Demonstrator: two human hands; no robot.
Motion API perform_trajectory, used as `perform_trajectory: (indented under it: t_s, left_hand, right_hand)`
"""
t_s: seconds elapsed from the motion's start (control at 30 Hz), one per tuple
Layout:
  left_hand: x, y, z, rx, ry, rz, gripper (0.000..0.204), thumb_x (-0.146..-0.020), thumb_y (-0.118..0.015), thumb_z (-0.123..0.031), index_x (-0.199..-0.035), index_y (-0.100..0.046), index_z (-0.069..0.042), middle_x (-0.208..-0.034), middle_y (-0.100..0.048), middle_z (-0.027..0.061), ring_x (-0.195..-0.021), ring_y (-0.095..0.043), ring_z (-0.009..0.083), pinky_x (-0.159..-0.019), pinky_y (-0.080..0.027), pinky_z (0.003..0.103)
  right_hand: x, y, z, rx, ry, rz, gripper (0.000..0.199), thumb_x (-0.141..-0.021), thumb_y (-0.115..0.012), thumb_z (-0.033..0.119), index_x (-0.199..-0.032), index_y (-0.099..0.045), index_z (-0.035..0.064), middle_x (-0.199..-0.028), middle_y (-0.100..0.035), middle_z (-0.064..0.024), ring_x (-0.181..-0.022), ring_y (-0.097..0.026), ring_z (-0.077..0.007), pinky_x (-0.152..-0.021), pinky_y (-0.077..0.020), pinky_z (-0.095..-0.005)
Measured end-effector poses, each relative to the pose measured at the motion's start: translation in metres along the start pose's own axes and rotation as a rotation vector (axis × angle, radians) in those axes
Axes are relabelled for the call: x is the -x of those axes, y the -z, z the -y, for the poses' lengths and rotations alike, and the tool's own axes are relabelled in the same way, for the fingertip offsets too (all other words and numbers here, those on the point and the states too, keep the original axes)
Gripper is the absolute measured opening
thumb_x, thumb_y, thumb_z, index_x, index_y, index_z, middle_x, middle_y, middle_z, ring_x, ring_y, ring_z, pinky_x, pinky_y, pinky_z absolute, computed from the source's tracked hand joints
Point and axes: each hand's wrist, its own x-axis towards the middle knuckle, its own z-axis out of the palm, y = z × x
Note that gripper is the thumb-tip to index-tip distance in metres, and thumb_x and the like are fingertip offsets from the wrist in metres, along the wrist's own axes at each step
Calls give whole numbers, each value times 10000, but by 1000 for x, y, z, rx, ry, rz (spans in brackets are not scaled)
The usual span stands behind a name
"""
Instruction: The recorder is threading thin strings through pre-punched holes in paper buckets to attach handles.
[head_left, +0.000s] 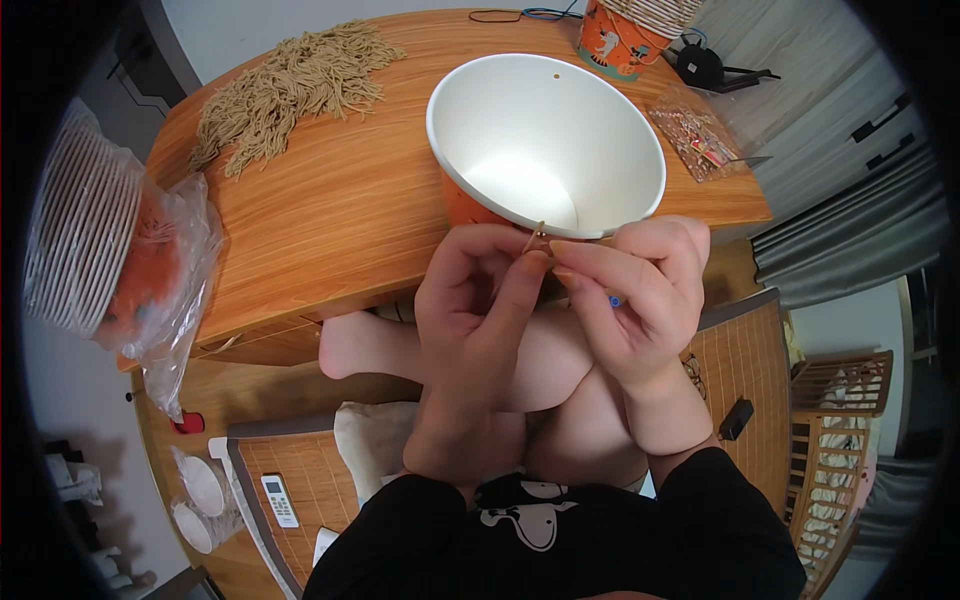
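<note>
Wooden table [330,220]: bears your white-lined bucket [545,135], outer wall mostly hidden. Your right hand [645,290]: curled, fingertips nearly meeting, hold unclear. Your left hand [470,290]: pinches a thin tan cord [537,236], lower end hidden, beside the near rim.

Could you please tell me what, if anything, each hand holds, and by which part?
The left hand seems to pinch a tan strand near its tip; the right hand has a mostly hidden blue thing, hold unclear.
</note>
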Motion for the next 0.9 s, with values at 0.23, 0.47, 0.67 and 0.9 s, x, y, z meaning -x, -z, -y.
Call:
perform_trajectory:
  t_s: [0.23, 0.47, 0.67, 0.9]
  left_hand:
    - [-2, 14, 12, -553, -395, -121, 143, -860, -725, 30, -979, -668, -26, -791, -569, -7, -627, -482, 41, -534, -368, 195]
    - [-2, 20, 11, -526, -421, -138, 151, -840, -729, 34, -960, -662, -29, -790, -558, 5, -591, -466, 48, -500, -347, 200]
    - [-1, 17, 6, -426, -328, -148, 137, -858, -705, 35, -961, -638, -24, -803, -561, -2, -590, -462, 20, -504, -348, 172]
    - [-3, 16, 4, -338, -304, -146, 131, -866, -688, 41, -969, -631, -16, -829, -568, -13, -605, -467, 4, -509, -350, 161]
  right_hand:
    - [-20, 3, 3, 119, 71, 113, 230, -692, -785, 168, -921, -761, 185, -903, -597, 49, -881, -519, -172, -802, -359, -314]
    - [-58, 5, 10, 50, 162, 357, 212, -708, -732, 94, -915, -763, 131, -944, -647, -1, -936, -517, -229, -869, -403, -363]
    - [-63, 1, 6, 17, 183, 348, 229, -678, -708, 45, -893, -752, 112, -909, -686, -17, -931, -549, -243, -873, -440, -362]
    - [-40, 8, 12, -58, 81, 242, 216, -642, -724, -29, -818, -699, 93, -845, -757, -17, -939, -573, -240, -862, -456, -332]
